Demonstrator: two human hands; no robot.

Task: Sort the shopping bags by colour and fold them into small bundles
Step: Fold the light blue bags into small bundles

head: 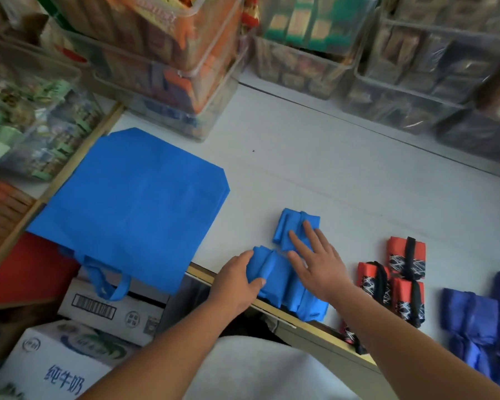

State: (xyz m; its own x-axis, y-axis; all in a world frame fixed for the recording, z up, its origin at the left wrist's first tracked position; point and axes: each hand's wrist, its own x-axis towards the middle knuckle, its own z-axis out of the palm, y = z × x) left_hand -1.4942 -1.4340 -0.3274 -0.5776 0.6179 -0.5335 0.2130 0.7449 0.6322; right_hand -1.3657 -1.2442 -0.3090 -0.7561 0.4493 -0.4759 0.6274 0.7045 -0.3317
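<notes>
Shopping bags: sorting by colour looks mostly done; folding is part done (my judgement).

Done, laid out in colour groups along the near side of the white table (pixel 344 168):
- Bright blue bundles: 2 certain. The far bundle (pixel 296 226) lies further onto the table, and the near bundle (pixel 272 272) sits at the table edge. A 3rd fold (pixel 309 304) just right of the near one may be separate or part of it; cannot tell.
- Red bundles (pixel 406 258) with black straps: 4 counted, 1 of them half over the edge.
- Dark blue bundles (pixel 471 316): at least 3 at far right. The frame cuts the group, so no firm count.

Left to do:
- Flat blue bags (pixel 127 203): an unfolded stack at the left of the table, handles hanging over the edge. Layers show at its right corner, but their number is not readable.
- 1 flat red sheet (pixel 26 269) partly under that stack, probably a bag.

Hands:
- Left hand (pixel 237 280) grips the left end of the near bundle, thumb across its top and fingers round its far side.
- Right hand (pixel 315 261) is flat, fingers straight and spread, pressing where the near and far bundles meet.

Step in hand, judged: flattening and squaring a finished blue bundle.
</notes>
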